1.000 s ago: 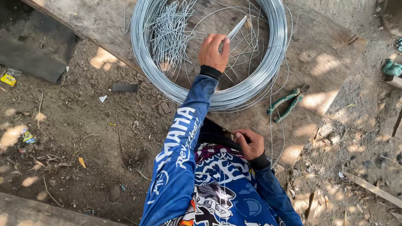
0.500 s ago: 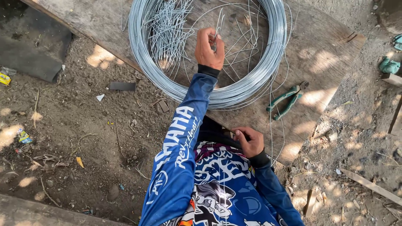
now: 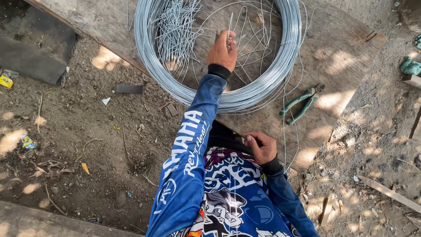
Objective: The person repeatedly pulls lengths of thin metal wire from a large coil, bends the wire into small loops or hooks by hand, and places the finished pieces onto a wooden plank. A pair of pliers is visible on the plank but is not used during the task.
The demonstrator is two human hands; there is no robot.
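The left hand (image 3: pixel 222 52) pinched a cut wire (image 3: pixel 230 24) inside the coil (image 3: pixel 258 87), the right hand (image 3: pixel 262 147) closed below the coil, apparently collecting pieces, so lifting it free seemed next.

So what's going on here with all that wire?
A person in a blue printed jersey reaches the left hand into a big coil of steel wire on a wooden board, pinching one cut wire piece. The right hand rests near the board's edge. Green-handled pliers lie untouched beside the coil.
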